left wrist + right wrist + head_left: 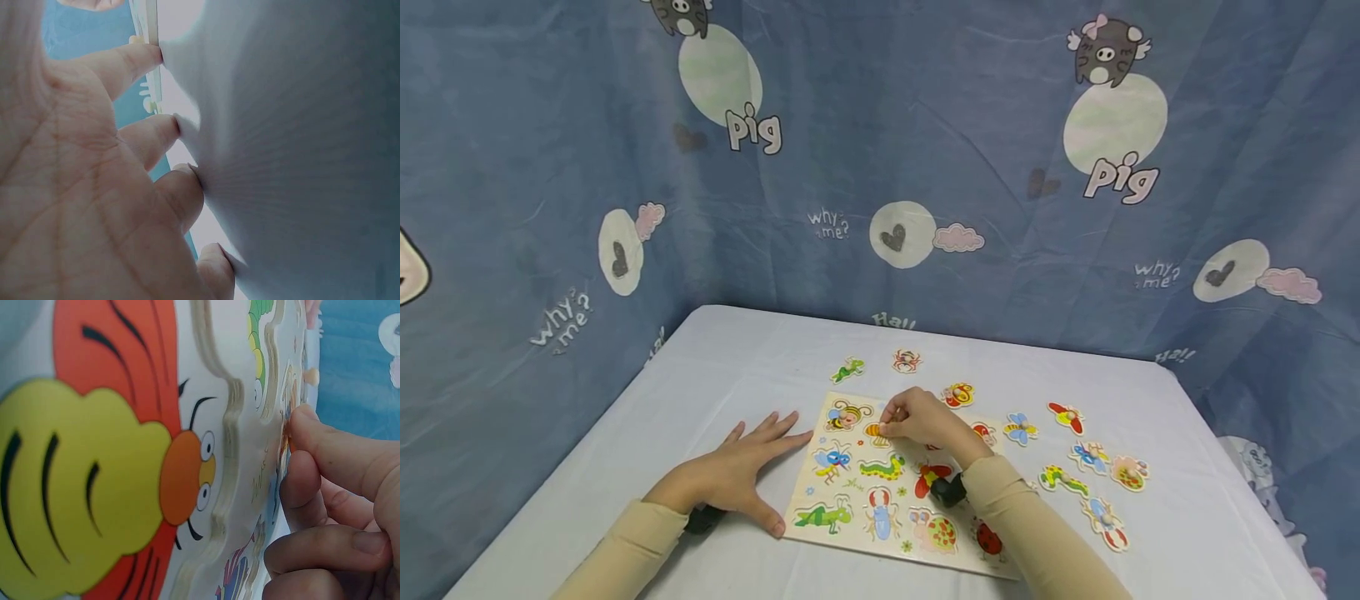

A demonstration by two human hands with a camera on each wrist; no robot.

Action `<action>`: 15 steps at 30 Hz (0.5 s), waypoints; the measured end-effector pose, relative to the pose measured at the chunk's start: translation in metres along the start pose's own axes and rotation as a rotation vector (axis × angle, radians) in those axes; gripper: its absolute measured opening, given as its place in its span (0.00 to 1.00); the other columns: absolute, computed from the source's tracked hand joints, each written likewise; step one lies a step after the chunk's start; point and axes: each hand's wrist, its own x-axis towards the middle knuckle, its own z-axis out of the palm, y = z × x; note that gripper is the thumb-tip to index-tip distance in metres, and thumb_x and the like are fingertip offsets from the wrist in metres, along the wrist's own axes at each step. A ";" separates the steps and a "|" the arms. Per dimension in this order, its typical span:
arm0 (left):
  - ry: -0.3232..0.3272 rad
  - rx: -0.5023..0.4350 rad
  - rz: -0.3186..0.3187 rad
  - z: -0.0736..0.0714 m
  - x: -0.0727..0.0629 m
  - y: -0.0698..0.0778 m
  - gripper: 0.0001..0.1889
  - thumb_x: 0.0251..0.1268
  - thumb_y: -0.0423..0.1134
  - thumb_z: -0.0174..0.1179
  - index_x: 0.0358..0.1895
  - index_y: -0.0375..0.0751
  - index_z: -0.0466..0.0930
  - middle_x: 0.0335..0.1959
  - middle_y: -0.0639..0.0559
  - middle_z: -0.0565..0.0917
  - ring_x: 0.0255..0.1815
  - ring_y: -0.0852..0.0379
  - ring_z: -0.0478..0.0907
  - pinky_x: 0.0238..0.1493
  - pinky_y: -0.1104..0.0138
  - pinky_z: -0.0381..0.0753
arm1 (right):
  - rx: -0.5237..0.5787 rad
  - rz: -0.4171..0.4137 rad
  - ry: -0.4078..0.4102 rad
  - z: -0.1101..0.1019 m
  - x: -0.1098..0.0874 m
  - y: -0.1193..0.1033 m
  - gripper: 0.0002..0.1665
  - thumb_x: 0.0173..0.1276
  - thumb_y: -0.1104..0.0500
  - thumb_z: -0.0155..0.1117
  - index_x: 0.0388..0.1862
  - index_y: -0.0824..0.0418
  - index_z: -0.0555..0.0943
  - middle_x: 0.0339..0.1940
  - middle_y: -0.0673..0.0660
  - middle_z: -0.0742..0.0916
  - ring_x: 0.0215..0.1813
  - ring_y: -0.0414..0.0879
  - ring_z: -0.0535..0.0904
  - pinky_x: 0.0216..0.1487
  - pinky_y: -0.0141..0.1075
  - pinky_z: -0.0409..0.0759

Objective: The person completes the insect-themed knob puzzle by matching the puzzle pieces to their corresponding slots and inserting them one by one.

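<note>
Head view: an insect-themed wooden puzzle board (891, 547) lies on a white-covered table (737, 354), with rows of colourful bugs set in shaped recesses. The left hand (733, 471) is at the board's left side, palm down and fingers spread; its thumb tip touches the board's near left corner and its index fingertip meets the left edge. The right hand (928, 421) reaches over the board, pinching a small orange-and-yellow insect piece (875, 432) between thumb and index finger, its other fingers curled in. That piece is in the board's far row, just right of the bee (847, 415) in the far left corner; whether it is fully seated is hidden by the fingers.

Beyond the board's far edge are a green grasshopper piece (847, 370), a red-brown spider-like piece (906, 362) and a red-and-yellow butterfly piece (958, 395). To the board's right are a blue-winged bee piece (1021, 428), a red-winged firefly piece (1066, 418), a blue bug piece (1090, 457), a snail piece (1129, 473), a green caterpillar piece (1063, 481) and a stag beetle piece (1105, 523). Behind the board and table hangs a blue curtain (985, 167) printed with pigs and clouds.
</note>
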 end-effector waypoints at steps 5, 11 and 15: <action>-0.001 -0.006 0.001 -0.001 -0.001 0.000 0.70 0.32 0.67 0.87 0.86 0.55 0.61 0.91 0.40 0.49 0.90 0.27 0.39 0.80 0.21 0.33 | -0.003 0.013 -0.010 0.000 0.002 0.000 0.06 0.75 0.53 0.74 0.38 0.53 0.88 0.26 0.49 0.83 0.25 0.41 0.70 0.23 0.33 0.70; 0.003 -0.013 0.008 -0.002 -0.001 -0.001 0.70 0.32 0.67 0.87 0.86 0.55 0.61 0.91 0.40 0.49 0.90 0.27 0.39 0.79 0.21 0.32 | 0.001 0.020 -0.011 -0.002 0.004 -0.001 0.06 0.74 0.55 0.75 0.37 0.54 0.88 0.28 0.48 0.84 0.28 0.41 0.71 0.27 0.32 0.69; -0.002 -0.017 0.011 0.000 0.000 -0.001 0.70 0.32 0.66 0.88 0.86 0.54 0.61 0.91 0.39 0.49 0.90 0.26 0.39 0.79 0.21 0.32 | 0.005 0.024 -0.020 -0.003 0.003 -0.002 0.06 0.73 0.55 0.76 0.36 0.54 0.89 0.29 0.49 0.85 0.29 0.41 0.71 0.28 0.32 0.70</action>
